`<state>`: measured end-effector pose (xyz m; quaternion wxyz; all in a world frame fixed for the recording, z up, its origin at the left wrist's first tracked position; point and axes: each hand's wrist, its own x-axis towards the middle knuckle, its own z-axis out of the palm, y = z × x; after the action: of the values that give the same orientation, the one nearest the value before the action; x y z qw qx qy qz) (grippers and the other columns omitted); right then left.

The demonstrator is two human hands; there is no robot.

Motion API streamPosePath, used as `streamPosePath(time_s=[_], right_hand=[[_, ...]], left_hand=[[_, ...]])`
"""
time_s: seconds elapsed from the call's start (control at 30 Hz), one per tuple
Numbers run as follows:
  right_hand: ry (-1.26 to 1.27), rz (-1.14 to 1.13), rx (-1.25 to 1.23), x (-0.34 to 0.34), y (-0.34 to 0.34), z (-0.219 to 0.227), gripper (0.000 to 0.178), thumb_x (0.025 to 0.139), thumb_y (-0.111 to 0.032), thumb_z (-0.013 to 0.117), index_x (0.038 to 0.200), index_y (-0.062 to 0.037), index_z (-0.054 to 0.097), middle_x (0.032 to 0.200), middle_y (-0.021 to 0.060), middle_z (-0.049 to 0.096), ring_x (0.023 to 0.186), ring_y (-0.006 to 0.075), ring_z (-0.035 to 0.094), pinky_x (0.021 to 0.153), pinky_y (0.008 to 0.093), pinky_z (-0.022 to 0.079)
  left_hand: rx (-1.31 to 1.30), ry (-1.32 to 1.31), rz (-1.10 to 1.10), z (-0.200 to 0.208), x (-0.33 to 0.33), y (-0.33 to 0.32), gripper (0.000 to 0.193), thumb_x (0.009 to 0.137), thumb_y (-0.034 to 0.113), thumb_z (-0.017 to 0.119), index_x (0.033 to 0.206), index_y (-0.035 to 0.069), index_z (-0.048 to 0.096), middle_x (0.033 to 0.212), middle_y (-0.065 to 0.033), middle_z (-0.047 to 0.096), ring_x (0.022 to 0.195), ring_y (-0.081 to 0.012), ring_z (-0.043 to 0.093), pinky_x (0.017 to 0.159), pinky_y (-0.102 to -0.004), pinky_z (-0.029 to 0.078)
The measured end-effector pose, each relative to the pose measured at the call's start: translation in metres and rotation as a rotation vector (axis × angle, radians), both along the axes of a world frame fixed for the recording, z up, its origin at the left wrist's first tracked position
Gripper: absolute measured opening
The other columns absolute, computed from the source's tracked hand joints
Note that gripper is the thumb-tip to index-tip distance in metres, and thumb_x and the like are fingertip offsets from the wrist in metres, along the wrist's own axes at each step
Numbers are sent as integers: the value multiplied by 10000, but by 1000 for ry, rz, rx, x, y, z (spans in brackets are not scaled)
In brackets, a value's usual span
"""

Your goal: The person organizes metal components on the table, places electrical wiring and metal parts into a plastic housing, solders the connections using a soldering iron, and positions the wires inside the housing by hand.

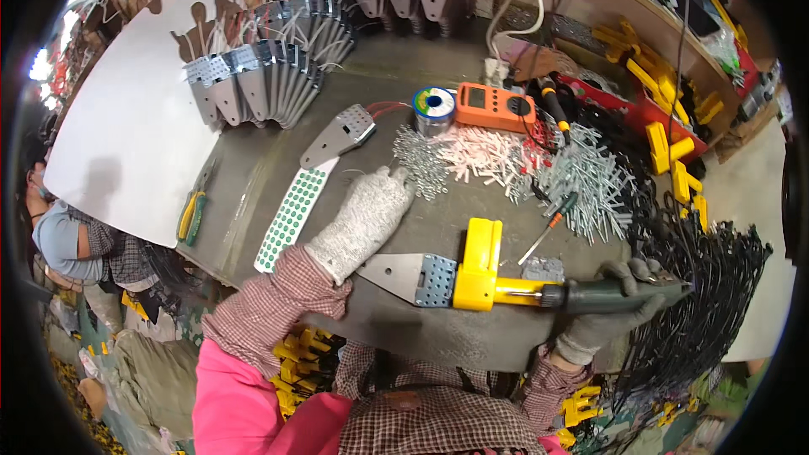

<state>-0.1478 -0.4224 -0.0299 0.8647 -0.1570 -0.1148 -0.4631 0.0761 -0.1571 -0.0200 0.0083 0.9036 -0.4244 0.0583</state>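
Head view: right hand (608, 307) in grey glove, fingers wrapped round green power screwdriver (619, 295), bit entering yellow plastic block (477, 265) on perforated metal bracket (413, 276), near front edge of counter (404, 67). Left hand (364, 217), knit glove, fingers loosely spread, holding nothing, tips touching screw pile (419, 162) mid-counter. Judgement: keep bit square to block; steady bracket before driving; seat one screw fully, avoid slipping.

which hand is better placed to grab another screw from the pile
Left. The left hand already reaches to the edge of the screw pile with nothing in its grip, while the right hand is wrapped around the electric screwdriver pointed into the yellow part.
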Motion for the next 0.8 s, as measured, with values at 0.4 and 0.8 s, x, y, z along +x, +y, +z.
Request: streamPosePath(time_s=[0.4, 0.8], right_hand=[[30, 92, 63, -3, 17, 4, 407, 923, -269, 687, 1220, -71, 490, 962, 93, 549, 738, 169, 565, 875, 347, 477], [-17, 234, -3, 0, 16, 4, 396, 938, -302, 664, 1230, -118, 468, 1027, 72, 567, 899, 189, 565, 932, 451, 472]], left_hand=[[101, 62, -120, 4, 11, 3, 226, 823, 74, 612, 1041, 19, 632, 999, -163, 621, 945, -326, 646, 805, -434, 538], [-45, 64, -75, -5, 0, -6, 129, 805, 111, 623, 886, 18, 586, 903, -175, 612, 786, -342, 638, 695, -434, 538]])
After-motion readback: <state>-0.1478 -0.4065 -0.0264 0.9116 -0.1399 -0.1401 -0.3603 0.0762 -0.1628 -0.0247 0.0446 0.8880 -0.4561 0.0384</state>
